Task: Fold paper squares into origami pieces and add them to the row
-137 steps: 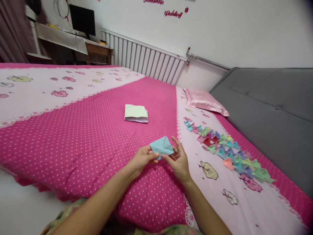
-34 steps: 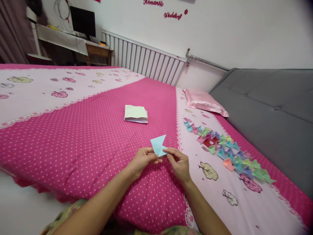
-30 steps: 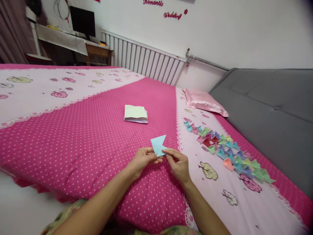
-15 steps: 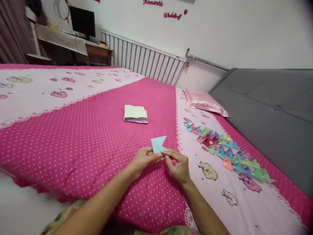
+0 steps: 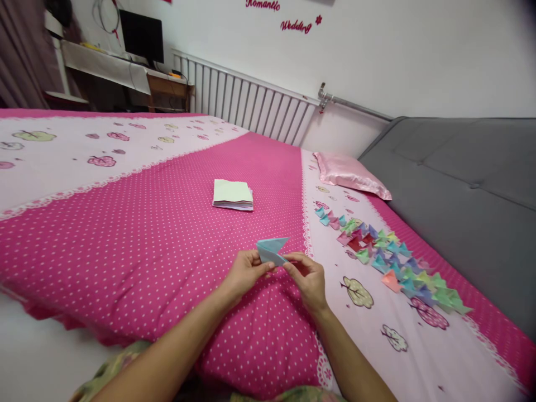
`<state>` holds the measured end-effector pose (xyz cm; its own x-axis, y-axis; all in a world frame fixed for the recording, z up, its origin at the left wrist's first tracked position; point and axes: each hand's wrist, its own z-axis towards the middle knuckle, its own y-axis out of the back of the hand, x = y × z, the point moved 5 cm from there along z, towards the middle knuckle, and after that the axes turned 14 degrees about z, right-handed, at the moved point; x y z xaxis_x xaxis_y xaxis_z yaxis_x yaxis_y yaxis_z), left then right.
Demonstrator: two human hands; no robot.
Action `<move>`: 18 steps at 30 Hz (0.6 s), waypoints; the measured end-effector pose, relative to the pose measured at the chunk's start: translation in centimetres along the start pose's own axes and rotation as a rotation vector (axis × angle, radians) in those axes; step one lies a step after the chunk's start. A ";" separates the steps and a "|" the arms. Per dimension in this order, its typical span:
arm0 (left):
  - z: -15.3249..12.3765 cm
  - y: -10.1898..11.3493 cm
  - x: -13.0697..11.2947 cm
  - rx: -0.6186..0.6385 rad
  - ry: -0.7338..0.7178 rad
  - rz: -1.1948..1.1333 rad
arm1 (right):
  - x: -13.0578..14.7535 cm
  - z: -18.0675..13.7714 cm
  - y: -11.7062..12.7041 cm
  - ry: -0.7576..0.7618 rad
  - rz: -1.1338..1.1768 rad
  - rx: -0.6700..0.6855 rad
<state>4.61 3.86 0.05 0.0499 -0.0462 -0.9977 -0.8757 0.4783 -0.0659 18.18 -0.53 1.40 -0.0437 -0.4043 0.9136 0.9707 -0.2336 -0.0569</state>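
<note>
A folded light-blue paper piece (image 5: 272,250) is held just above the pink dotted bedspread (image 5: 167,234). My left hand (image 5: 245,272) pinches its near left side with fingers closed. My right hand (image 5: 307,279) pinches its near right corner, fingers curled. The paper lies tilted almost flat, with its pointed tips facing away. A stack of square paper sheets (image 5: 233,194), pale green on top, rests farther out on the bed. To the right, a row of several finished folded pieces (image 5: 389,257) in mixed colours lies on the pale pink band.
A pink satin pillow (image 5: 352,174) lies at the far right of the bed. A grey sofa (image 5: 464,190) runs along the right side. A white radiator (image 5: 247,100) lines the back wall, with a desk and dark monitor (image 5: 141,34) at the far left.
The blue paper went from a wide open shape to a narrower folded piece. In the last half second it tipped from standing upright to lying nearly flat between my hands.
</note>
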 end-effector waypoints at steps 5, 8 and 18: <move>0.2 -0.3 0.1 0.064 -0.043 -0.001 | -0.1 0.2 0.0 0.005 -0.039 -0.016; 0.2 -0.4 0.1 0.075 -0.046 -0.012 | -0.1 0.2 0.1 -0.012 -0.017 -0.009; 0.1 0.3 0.8 -0.003 0.055 -0.058 | -1.9 0.2 0.4 -0.215 0.153 -0.048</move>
<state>4.45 4.02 -0.80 0.0739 -0.1223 -0.9897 -0.8734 0.4711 -0.1234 18.65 0.32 -0.32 0.1592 -0.2426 0.9570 0.9495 -0.2279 -0.2157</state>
